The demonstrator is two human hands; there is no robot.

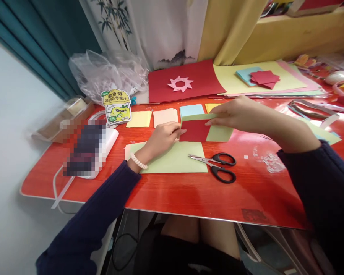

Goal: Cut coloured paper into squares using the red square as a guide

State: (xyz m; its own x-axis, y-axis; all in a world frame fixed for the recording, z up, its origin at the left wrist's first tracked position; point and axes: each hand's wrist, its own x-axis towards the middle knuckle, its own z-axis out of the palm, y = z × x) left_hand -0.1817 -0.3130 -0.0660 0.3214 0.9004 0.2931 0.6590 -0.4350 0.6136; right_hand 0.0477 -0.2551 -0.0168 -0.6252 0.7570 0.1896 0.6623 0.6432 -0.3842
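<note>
Red laminate table (172, 198) carries the work. At 12 o'clock from the scissors (218, 165), the red paper square (195, 130) lies on a green sheet (220, 133); left hand (163, 137) fingers pinch its left edge, right hand (235, 112) fingers press flat on the top edge. Align edges before creasing. At 10 o'clock, the clear plastic bag (103, 72) holds contents too indistinct to identify.

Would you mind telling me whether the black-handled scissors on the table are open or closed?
Slightly open. The scissors lie flat on the red table with their handle loops apart, blades only narrowly parted, untouched by either hand.
</note>
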